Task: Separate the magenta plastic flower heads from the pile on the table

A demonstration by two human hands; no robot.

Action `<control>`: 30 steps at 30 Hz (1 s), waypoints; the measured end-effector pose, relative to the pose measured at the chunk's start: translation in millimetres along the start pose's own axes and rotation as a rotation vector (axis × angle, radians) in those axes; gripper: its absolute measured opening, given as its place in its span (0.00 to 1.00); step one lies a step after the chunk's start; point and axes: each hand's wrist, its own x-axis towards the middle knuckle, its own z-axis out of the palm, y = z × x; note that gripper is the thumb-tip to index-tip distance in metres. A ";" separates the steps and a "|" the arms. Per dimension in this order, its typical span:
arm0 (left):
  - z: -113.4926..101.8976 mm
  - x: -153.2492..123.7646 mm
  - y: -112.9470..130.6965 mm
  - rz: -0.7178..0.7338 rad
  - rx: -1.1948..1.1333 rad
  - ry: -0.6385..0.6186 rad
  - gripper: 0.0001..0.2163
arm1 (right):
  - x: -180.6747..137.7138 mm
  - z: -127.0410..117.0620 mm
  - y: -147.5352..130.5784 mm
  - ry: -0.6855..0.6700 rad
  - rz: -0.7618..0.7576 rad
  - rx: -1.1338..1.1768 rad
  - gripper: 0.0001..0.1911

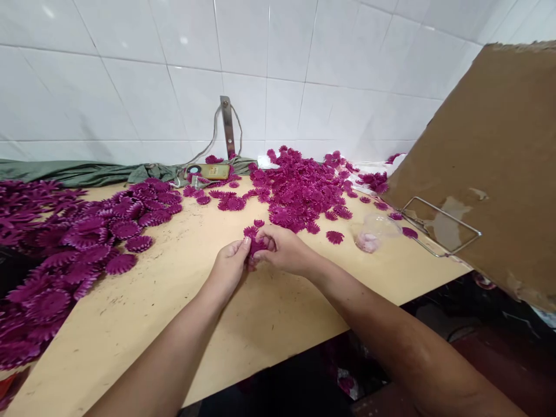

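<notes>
My left hand (229,266) and my right hand (284,250) meet above the middle of the wooden table (174,301). Both pinch a small magenta fabric flower piece (256,243) between their fingertips. A pile of small magenta petal pieces (299,188) lies just beyond the hands. Larger layered magenta flowers (73,243) are heaped along the table's left side.
A clear plastic bag (373,231) lies right of the hands. A cardboard sheet (490,162) with a wire frame (441,223) leans at the right edge. A green cloth (87,171), a yellow phone-like object (211,171) and a metal bracket (226,124) sit by the tiled wall.
</notes>
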 end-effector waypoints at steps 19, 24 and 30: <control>6.3 -4.9 2.5 -0.005 0.063 -0.048 0.17 | 32.9 -27.6 25.2 0.525 0.223 0.371 0.05; 4.5 -5.5 3.1 0.024 0.017 0.018 0.14 | 26.2 -21.2 18.3 0.424 0.235 0.425 0.04; 4.9 -8.6 8.4 0.203 0.054 0.026 0.15 | 13.0 -11.6 -3.4 0.147 0.282 0.564 0.07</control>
